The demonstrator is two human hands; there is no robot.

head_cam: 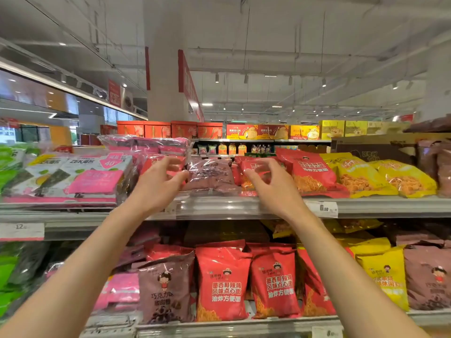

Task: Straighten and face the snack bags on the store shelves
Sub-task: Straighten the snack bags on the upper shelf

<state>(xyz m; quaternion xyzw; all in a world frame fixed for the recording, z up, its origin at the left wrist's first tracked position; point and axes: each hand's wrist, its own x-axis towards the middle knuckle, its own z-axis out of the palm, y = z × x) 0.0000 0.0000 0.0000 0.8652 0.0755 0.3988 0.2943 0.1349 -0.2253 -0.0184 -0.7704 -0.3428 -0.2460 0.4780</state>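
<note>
A mauve snack bag (210, 175) lies flat on the top shelf (219, 206) between my two hands. My left hand (158, 184) reaches in at the bag's left edge with its fingers spread and loosely curved; the thumb tip is at that edge. My right hand (271, 186) hovers at the bag's right side, its fingers arched in front of a small red bag (253, 167). Neither hand plainly grips anything. More red bags (310, 172) and yellow bags (361, 176) lean back to the right.
Pink and white seaweed packs (80, 176) are stacked at the left, with a clear-wrapped pink pack (151, 145) on top. The lower shelf holds upright mauve (166, 289), red (222, 284) and yellow bags (388, 276). A price tag (322, 208) hangs on the shelf rail. A cardboard box (373, 150) stands at the back right.
</note>
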